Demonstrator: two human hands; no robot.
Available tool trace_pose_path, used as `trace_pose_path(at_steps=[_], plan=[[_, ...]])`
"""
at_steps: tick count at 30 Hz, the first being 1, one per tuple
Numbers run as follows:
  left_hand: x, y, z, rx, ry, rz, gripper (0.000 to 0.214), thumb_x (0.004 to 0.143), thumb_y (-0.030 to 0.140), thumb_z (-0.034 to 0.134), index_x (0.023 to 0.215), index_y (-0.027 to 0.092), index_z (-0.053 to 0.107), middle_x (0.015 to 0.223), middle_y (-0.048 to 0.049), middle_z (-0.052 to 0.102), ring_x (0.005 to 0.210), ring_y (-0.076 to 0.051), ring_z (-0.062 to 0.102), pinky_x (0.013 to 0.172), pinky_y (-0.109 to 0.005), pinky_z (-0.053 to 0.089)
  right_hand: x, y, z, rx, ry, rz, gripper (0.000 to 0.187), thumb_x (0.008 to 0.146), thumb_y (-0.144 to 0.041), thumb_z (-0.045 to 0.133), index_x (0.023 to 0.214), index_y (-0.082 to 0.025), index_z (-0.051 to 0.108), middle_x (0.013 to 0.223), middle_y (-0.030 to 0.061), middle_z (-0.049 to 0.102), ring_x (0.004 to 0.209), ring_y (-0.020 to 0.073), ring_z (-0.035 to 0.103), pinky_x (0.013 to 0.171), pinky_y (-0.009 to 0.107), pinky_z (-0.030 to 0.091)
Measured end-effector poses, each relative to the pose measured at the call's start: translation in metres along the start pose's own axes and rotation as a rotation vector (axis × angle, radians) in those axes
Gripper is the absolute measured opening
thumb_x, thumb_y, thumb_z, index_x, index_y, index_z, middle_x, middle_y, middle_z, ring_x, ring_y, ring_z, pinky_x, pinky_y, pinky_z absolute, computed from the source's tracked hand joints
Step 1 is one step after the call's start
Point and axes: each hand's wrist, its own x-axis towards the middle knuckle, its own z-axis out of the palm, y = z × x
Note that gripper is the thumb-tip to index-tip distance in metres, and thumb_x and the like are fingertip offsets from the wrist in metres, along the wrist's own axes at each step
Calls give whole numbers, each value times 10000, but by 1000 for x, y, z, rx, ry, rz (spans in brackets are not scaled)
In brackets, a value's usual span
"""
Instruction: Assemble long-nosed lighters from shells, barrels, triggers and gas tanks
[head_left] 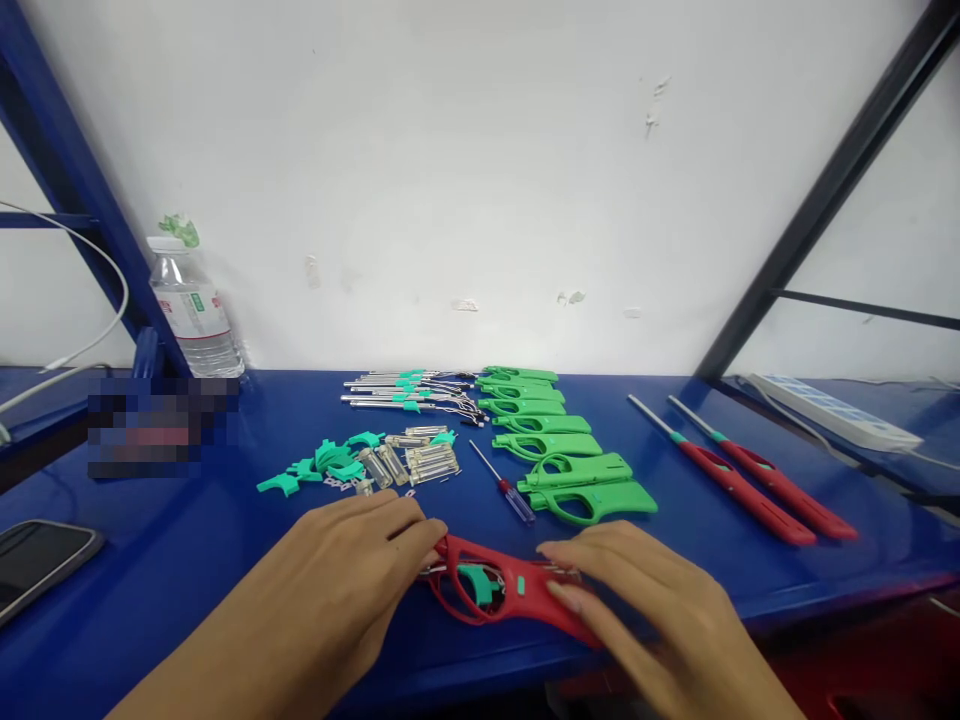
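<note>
The left hand [352, 570] pinches the front end of the red lighter shell [517, 600] with bent fingertips. The right hand [645, 600] lies flat on the shell's back end, fingers stretched out, so the shell sits on the counter [187, 580] between both hands. To do this well, I think both hands should push down softly and evenly, so the teal trigger [474, 582] inside the shell does not pop out; the little screwdriver [504, 484] lies just behind the shell, and the green shells [570, 480] a bit farther behind it.
</note>
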Motion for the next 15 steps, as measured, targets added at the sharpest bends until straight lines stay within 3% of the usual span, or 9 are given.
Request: trace_pose_path(at_steps=[4, 10, 15], plan=[[-2, -3, -1, -21, -15, -13, 353, 873, -33, 578, 1013, 202, 800, 960, -49, 834, 779, -249, 778, 684, -345, 637, 4, -6, -1, -74, -36, -34, 301, 1067, -529, 606, 1248, -321, 725, 1100, -2, 828, 964, 198, 803, 850, 292, 648], [-3, -7, -7, -64, 90, 13, 375, 1058, 69, 423, 1096, 184, 778, 977, -70, 823, 805, -230, 774, 720, -343, 614, -5, -2, -1, -93, -66, 6, 317, 1022, -477, 698, 1308, -339, 710, 1147, 1, 825, 991, 219, 808, 882, 323, 661], [-7, -11, -1, -43, 113, 11, 320, 1088, 115, 450, 1121, 193, 758, 989, -65, 815, 811, -240, 766, 723, -367, 596, -8, 3, 4, -74, -19, 18, 374, 1014, -418, 719, 1379, -345, 679, 1290, 18, 783, 1106, 220, 786, 965, 303, 643]])
